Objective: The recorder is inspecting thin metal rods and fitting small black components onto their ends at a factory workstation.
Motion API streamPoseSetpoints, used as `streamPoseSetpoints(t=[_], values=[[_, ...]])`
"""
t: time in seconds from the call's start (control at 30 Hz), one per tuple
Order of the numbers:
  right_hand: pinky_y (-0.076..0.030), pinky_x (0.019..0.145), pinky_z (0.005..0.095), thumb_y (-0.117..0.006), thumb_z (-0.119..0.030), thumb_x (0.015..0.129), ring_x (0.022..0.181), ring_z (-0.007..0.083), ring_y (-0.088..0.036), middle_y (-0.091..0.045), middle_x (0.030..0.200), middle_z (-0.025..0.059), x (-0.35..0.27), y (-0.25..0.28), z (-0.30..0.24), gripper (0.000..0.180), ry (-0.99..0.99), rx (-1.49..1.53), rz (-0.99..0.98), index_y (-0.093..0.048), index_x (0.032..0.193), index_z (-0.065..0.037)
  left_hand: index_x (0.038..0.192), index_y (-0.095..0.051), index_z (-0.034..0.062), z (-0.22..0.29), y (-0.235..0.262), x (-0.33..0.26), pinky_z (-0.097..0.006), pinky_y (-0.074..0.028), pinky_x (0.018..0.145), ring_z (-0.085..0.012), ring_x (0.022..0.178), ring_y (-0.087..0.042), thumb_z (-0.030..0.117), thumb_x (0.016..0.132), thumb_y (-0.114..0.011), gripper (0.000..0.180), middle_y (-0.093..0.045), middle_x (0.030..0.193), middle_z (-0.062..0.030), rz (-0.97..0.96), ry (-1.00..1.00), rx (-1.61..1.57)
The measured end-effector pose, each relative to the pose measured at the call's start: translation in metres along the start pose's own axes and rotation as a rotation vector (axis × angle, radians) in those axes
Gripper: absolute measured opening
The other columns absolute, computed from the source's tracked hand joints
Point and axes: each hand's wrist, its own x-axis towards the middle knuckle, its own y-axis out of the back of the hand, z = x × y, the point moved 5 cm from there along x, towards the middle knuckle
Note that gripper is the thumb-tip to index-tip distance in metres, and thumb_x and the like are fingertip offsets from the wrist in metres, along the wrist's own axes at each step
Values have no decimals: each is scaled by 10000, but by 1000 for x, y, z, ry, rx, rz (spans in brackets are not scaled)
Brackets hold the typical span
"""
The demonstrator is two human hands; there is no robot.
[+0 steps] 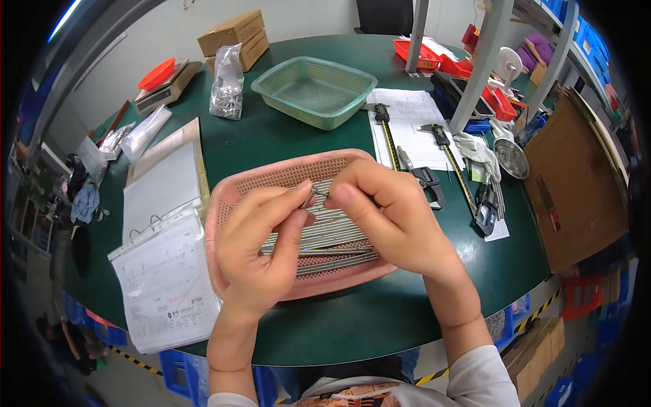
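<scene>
Above a pink plastic basket [218,224] my two hands meet at the fingertips. The thumb and forefinger of my left hand [261,237] pinch a small metal cylinder [310,198]. My right hand [397,214] is closed too, its thumb and forefinger on a thin metal pin [322,195] that meets the cylinder; its far end is hidden by the fingers. Many long, thin metal rods [329,230] lie side by side in the basket, partly covered by my hands.
Left of the basket lies an open ring binder [163,285]. Behind stand a green basket [315,91], a bag of metal parts [227,91] and cardboard boxes [234,37]. On the right are digital calipers [385,132], a micrometer [424,178], gloves [480,152] and a shelf post [483,68].
</scene>
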Motion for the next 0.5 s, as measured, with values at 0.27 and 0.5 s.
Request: streamPoseSetpoints(t=[0.27,0.5], values=[[-414,606,229,-566,-19,846,733,93,-487,-494,795,37,0,-5,4,126,124,-180,-22,-475,929,2,1011,-636,-29,-1,1,-3,-225,-520,595,-160,699,-626,-113,760,-594,268,-615,857,-111,11,12,42],[-435,534,360,-559,-209,863,592,276,-592,-580,620,112,0,-3,2,201,68,-18,127,-501,922,-26,1006,-635,-32,0,2,-3,-226,-523,603,-156,707,-621,-125,762,-580,267,-613,861,-109,44,2,79]])
